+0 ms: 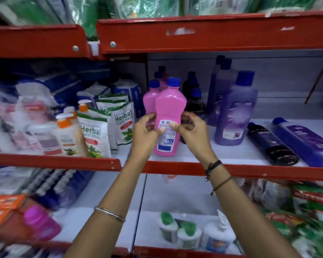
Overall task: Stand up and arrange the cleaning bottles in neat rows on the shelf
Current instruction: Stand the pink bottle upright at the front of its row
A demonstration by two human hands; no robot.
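Left hand (144,131), right hand (189,127) grip upright pink bottle (169,116)

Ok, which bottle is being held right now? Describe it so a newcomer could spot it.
Look at the middle shelf with the red front edge, in its right-hand bay. Near the front, both hands, left hand and right hand, hold an upright pink bottle with a blue cap. Unlike the pink bottle behind it, it stands nearest the edge, its white and blue label facing out.
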